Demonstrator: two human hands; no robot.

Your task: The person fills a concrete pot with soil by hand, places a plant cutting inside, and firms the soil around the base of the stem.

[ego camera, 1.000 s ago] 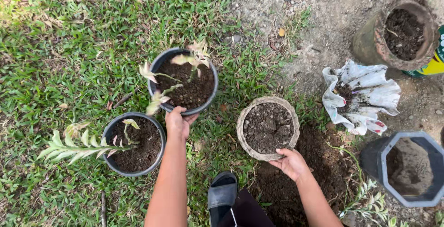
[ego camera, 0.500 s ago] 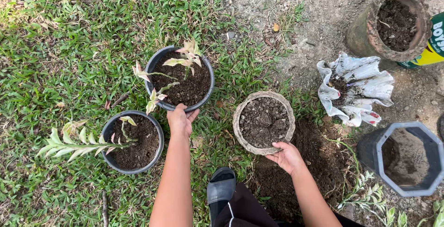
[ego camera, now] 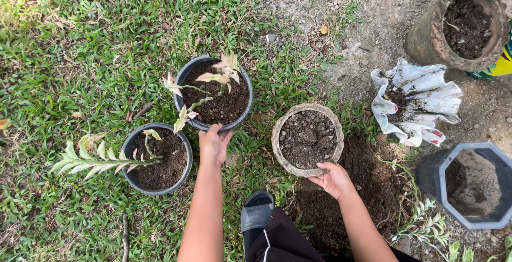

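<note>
— Now, where did each hand sit?

— Left hand (ego camera: 214,143) was clasped over the near rim of the black plastic pot (ego camera: 188,75) holding the pale variegated cutting (ego camera: 223,72) — pot straight ahead of the wrist, on grass (ego camera: 80,43). Right hand (ego camera: 333,179) gripped the near edge of the rough grey soil-filled pot (ego camera: 277,144), also dead ahead.

— Any gap between the pots?

— Yes — a strip of grass between them, the grey one to the right. A second black pot (ego camera: 128,152) with a striped leafy shoot (ego camera: 96,161) lay just left of the left forearm, untouched.

— Further off?

— Crumpled sack (ego camera: 421,99), octagonal planter (ego camera: 426,176), brown soil-filled pot (ego camera: 426,38).
</note>
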